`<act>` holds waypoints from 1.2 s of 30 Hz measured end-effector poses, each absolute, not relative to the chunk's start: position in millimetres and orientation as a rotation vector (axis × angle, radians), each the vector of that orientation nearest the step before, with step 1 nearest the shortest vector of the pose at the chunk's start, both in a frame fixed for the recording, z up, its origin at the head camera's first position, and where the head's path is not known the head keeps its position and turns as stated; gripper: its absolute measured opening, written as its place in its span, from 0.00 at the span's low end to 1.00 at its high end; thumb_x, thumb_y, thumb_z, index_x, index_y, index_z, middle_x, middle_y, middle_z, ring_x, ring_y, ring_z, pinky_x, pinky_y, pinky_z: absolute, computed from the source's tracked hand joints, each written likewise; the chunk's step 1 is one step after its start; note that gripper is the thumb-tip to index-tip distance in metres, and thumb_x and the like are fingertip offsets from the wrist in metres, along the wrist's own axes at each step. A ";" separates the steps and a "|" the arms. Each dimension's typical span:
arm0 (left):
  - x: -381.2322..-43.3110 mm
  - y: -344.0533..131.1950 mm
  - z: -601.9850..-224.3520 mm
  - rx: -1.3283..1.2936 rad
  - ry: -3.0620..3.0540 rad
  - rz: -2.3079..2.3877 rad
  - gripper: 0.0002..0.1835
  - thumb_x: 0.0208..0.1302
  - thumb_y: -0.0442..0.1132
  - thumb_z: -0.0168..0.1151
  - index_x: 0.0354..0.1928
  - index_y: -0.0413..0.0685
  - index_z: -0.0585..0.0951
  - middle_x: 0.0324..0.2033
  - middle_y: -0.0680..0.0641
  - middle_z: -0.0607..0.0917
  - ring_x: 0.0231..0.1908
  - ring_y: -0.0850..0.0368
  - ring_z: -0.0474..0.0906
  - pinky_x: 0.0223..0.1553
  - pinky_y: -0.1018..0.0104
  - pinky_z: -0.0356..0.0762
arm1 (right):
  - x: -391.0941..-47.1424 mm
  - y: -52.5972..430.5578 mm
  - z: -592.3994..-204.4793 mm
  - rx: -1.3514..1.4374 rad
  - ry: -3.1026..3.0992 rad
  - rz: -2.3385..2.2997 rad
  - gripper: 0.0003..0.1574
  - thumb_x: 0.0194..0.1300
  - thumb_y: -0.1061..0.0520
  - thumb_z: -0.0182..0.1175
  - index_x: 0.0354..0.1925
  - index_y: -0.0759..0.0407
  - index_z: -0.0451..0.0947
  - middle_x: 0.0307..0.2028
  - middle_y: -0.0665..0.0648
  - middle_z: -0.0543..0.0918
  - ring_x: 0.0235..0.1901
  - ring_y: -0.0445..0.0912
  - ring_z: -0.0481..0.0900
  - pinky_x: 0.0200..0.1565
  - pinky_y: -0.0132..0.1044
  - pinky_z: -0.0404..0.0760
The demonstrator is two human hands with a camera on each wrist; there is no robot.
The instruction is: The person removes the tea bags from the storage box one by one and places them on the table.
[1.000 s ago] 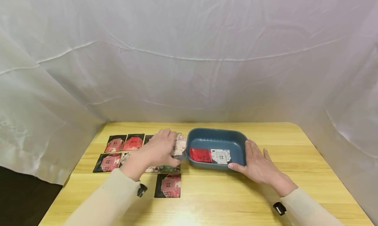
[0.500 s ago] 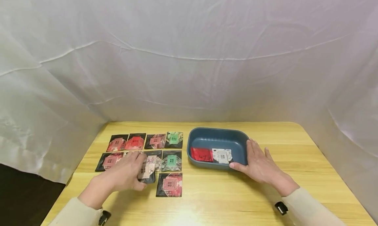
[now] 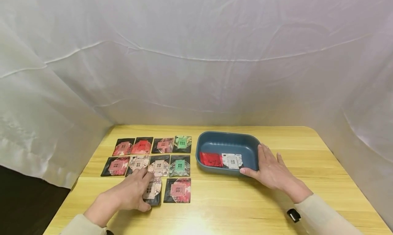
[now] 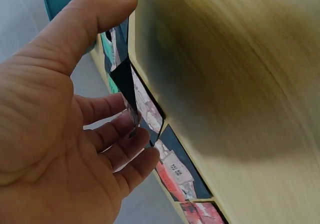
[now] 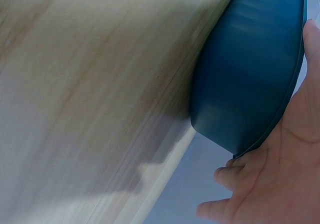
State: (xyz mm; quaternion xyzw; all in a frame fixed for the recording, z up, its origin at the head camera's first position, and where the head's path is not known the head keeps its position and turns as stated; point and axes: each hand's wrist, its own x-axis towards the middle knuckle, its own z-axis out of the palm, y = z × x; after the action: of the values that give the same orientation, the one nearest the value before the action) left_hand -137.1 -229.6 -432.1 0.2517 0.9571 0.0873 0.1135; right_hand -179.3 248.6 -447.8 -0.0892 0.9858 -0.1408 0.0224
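Observation:
My left hand (image 3: 126,194) grips a small black-and-cream sachet (image 3: 153,191) by its left side, low at the table's surface. In the left wrist view, the sachet's dark end (image 4: 125,86) tilts up between thumb and fingertips. To its right lies a black-and-pink sachet (image 3: 178,190). Straight fingers of my right hand (image 3: 273,168) rest along the right end of a blue tray (image 3: 227,144), with the thumb over its front rim. Inside the tray lie a red sachet (image 3: 211,159) and a white sachet (image 3: 232,161).
Two rows of sachets lie behind the left hand, among them a red-labelled sachet (image 3: 142,145) and green-labelled sachets (image 3: 182,144). All sit on a wooden table (image 3: 233,207), enclosed by white cloth (image 3: 196,74) at the back and sides.
My left hand has moved from beside the tray toward the near left, carrying the cream sachet down to a spot left of the pink one. The right hand stays on the tray.

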 end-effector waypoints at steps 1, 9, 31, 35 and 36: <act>-137.2 -229.2 -432.7 0.738 2.809 0.253 0.51 0.39 0.56 0.87 0.65 0.40 0.75 0.54 0.44 0.78 0.51 0.48 0.73 0.57 0.43 0.78 | -179.3 248.6 -447.8 -0.276 3.052 -0.438 0.85 0.62 0.12 0.53 0.80 0.79 0.41 0.80 0.79 0.48 0.79 0.74 0.48 0.73 0.79 0.44; -138.0 -227.5 -437.7 0.752 2.834 0.228 0.56 0.38 0.57 0.88 0.67 0.35 0.74 0.59 0.37 0.80 0.58 0.40 0.75 0.66 0.38 0.75 | -179.7 248.7 -448.5 -0.268 3.050 -0.438 0.85 0.62 0.12 0.53 0.80 0.79 0.40 0.80 0.79 0.48 0.79 0.74 0.48 0.73 0.79 0.43; -136.7 -224.8 -441.9 0.753 2.869 0.218 0.51 0.38 0.57 0.88 0.63 0.40 0.77 0.58 0.40 0.81 0.59 0.40 0.76 0.66 0.40 0.75 | -179.6 249.3 -449.1 -0.275 3.068 -0.420 0.84 0.62 0.13 0.53 0.80 0.79 0.41 0.80 0.79 0.50 0.79 0.73 0.51 0.72 0.80 0.46; -135.1 -224.7 -442.6 0.752 2.880 0.225 0.50 0.37 0.56 0.88 0.62 0.41 0.77 0.57 0.40 0.81 0.58 0.41 0.77 0.66 0.40 0.75 | -179.7 249.4 -449.7 -0.274 3.071 -0.420 0.84 0.62 0.13 0.53 0.80 0.79 0.41 0.80 0.79 0.50 0.79 0.73 0.51 0.72 0.80 0.46; -134.7 -224.8 -443.0 0.754 2.882 0.228 0.50 0.37 0.56 0.88 0.62 0.41 0.77 0.57 0.40 0.81 0.58 0.41 0.77 0.66 0.40 0.75 | -179.7 249.4 -449.9 -0.275 3.072 -0.420 0.84 0.62 0.13 0.53 0.80 0.79 0.42 0.80 0.79 0.50 0.79 0.73 0.51 0.72 0.80 0.46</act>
State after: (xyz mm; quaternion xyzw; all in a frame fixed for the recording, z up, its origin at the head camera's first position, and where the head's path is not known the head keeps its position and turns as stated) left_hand -134.7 -224.8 -443.0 0.2516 0.9618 0.0760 0.0767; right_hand -179.7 249.4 -449.9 -0.0883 0.9868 -0.1351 0.0143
